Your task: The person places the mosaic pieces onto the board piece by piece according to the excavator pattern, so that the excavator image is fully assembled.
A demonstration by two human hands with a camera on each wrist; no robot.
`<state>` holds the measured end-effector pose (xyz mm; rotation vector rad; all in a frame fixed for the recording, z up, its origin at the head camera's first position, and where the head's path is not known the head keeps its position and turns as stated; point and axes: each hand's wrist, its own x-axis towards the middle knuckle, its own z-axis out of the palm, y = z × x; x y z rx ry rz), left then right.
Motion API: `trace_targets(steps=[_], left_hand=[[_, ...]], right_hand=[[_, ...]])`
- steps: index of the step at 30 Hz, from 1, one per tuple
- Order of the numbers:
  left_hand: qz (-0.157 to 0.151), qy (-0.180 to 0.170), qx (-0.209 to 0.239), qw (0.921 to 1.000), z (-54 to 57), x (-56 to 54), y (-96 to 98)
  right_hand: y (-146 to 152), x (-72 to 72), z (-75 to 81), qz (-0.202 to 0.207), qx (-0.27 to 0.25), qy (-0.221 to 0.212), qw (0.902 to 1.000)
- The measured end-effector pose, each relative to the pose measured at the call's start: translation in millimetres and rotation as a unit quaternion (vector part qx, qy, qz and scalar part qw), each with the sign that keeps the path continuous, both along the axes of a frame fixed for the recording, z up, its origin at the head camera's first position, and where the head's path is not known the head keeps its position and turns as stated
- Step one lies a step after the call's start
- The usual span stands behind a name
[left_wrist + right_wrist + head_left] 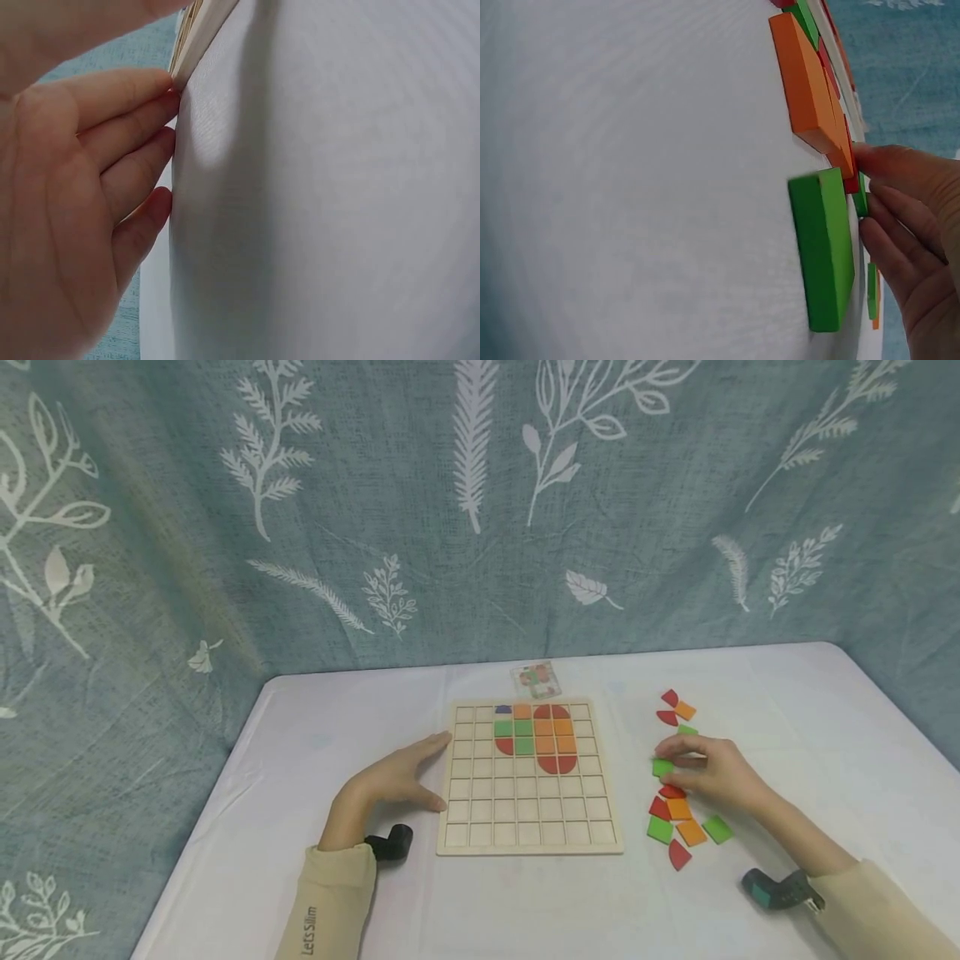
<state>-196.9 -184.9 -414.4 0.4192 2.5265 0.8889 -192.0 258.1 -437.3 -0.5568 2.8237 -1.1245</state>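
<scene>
A wooden grid board (505,835) lies on the table, with several green, orange, red and blue pieces set into its upper squares. My left hand (397,775) rests at the board's left edge, fingers extended and thumb spread apart; the left wrist view shows its fingertips at the wooden rim (202,46). To the right of the board, my right hand (716,770) pinches a green square tile (662,767) between thumb and fingers, low among the loose pieces. In the right wrist view that green tile (861,199) is partly hidden behind the thumb.
Loose orange squares (692,832), green squares (660,829) and red quarter-circles (678,855) lie in a column right of the board. Behind the board sits a small clear pattern card (536,680). A patterned blue-green curtain (420,510) hangs behind the white table (525,910).
</scene>
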Motion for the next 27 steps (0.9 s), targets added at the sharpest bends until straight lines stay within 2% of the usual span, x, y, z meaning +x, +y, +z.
trace_targets(steps=[9, 15, 27], left_hand=[[-0.001, -0.006, 0.01, 0.9999, 1.1, 0.6, -2.0], [-0.003, -0.009, 0.013, 0.9999, 0.1, -0.6, -2.5], [-0.006, -0.003, 0.007, 1.0, -1.2, -1.1, -3.3]], right_hand=[[-2, -2.6, 2.4, 0.01, 0.015, 0.012, 0.9998], [-3, -3.8, 5.8, 0.0, 0.017, -0.001, 0.9999], [-6, -8.5, 17.2, 0.035, -0.058, -0.018, 0.9975]])
